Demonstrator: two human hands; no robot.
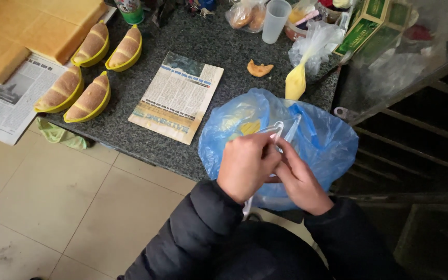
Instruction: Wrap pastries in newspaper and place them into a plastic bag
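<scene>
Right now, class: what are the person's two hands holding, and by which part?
Both hands, left hand and right hand, pinch a clear thin plastic piece at its lower end, in front of the blue plastic bag.

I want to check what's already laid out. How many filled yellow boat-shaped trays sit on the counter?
4. Two lie side by side near the sponge cake slab: one, one. Two more sit below them: one, one. The blue plastic bag may hide others.
</scene>
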